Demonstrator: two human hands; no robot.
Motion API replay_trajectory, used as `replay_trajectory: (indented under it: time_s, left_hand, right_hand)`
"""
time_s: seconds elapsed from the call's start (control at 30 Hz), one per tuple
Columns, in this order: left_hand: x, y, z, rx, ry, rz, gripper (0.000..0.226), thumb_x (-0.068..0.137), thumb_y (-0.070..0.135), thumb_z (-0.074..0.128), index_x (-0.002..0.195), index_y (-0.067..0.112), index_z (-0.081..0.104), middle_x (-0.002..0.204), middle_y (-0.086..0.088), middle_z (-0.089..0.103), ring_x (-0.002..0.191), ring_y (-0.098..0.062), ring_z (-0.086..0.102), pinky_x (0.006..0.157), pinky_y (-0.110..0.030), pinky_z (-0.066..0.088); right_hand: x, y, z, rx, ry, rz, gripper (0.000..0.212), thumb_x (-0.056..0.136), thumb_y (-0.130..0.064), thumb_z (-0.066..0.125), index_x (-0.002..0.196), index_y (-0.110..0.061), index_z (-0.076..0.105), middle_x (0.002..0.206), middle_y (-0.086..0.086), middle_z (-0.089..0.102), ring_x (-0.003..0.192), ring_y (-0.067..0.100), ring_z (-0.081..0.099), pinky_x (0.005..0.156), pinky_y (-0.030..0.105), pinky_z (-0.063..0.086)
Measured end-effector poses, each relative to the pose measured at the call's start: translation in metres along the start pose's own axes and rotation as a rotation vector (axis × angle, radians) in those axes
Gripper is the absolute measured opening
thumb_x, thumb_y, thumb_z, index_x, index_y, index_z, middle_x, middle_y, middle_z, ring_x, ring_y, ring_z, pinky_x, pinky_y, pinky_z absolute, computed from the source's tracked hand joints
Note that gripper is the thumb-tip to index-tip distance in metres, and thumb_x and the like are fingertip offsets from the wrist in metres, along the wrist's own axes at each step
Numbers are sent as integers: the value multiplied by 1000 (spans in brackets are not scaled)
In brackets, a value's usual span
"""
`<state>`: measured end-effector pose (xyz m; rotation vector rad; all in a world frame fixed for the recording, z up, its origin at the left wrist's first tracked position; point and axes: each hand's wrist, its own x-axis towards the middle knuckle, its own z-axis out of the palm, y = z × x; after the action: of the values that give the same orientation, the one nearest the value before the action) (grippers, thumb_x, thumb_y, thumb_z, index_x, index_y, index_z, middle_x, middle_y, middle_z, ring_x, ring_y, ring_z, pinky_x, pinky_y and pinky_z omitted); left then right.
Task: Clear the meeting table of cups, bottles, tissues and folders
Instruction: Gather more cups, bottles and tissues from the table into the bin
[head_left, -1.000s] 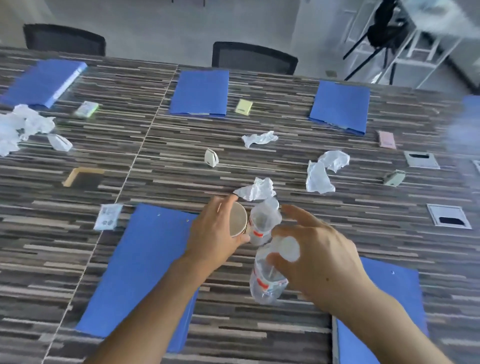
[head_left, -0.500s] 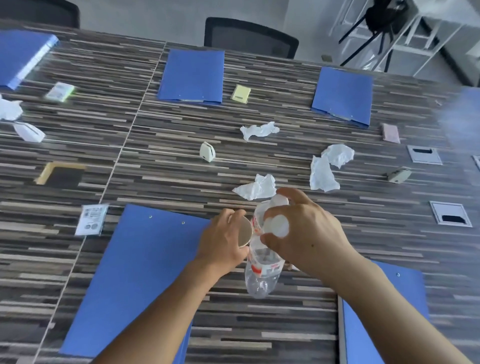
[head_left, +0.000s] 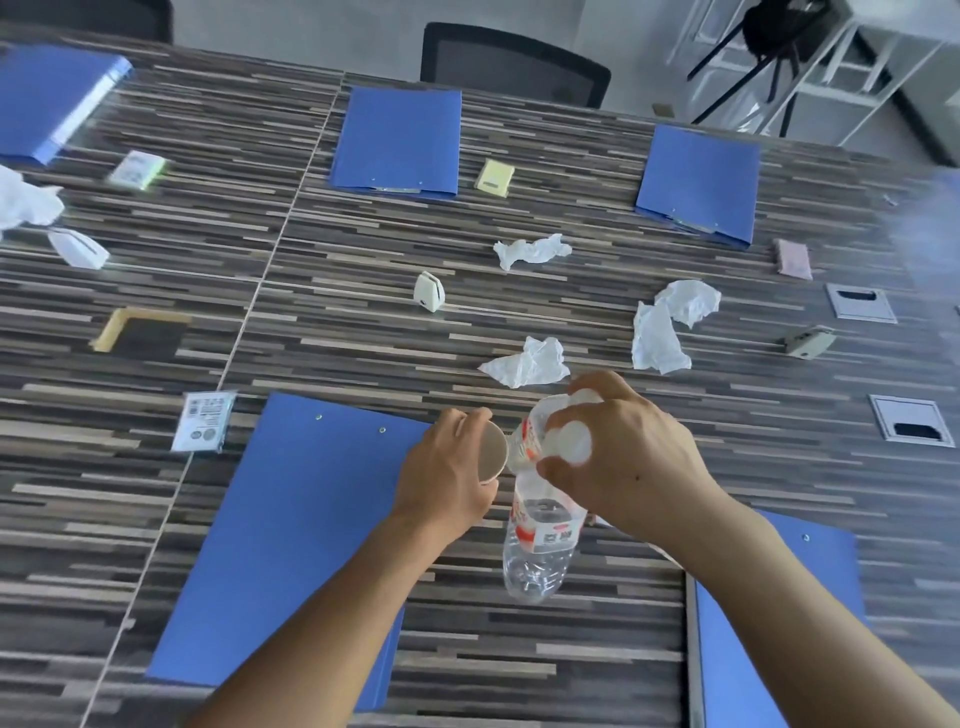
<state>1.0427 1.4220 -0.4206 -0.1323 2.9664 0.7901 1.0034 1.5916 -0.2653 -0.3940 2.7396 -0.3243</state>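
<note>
My left hand (head_left: 447, 480) is closed around a paper cup (head_left: 491, 453), tipped so its rim faces right. My right hand (head_left: 626, 460) grips the necks of two clear plastic bottles: one bottle (head_left: 540, 545) hangs down above the table, the other bottle (head_left: 525, 434) is pressed against the cup. Crumpled tissues lie just beyond the hands (head_left: 527, 362), further back (head_left: 532, 250), to the right (head_left: 660, 338) and at the far left (head_left: 26, 200). Blue folders lie under my left arm (head_left: 280, 545), at bottom right (head_left: 769, 623), and along the far side (head_left: 397, 140) (head_left: 698, 182) (head_left: 49, 101).
The striped wooden table (head_left: 337, 332) also carries a small white card stand (head_left: 429, 292), sticky-note pads (head_left: 494, 177) (head_left: 792, 258), a wet-wipe packet (head_left: 203, 422) and two metal cable hatches (head_left: 911, 425) (head_left: 861, 304). A black chair (head_left: 511, 65) stands behind the far edge.
My right hand has gathered both bottle tops into one grip and brought them against the cup in my left hand. One bottle now hangs from that grip.
</note>
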Motion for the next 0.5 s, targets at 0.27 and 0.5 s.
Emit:
replay_trajectory:
  time_s: [0.27,0.5]
  left_hand:
    - [-68,-15,-50,-85,148,-191,79,79,39,79,143,32,34,134,7,45,113,-18,54,83,-35,53]
    - [-182,-45,-105,-132,322,-444,77,80,43,75,142,40,30,138,13,40,117,-15,53,88,-35,52]
  right_hand:
    - [-43,-18,-4,-53,27,-78,28,84,-54,66,111,-44,67,132,-25,39,87,18,62,63,29,41]
    - [-88,-57,5,-51,9,-262,26,86,-52,66,110,-43,66,133,-26,38,82,17,59,64,30,39]
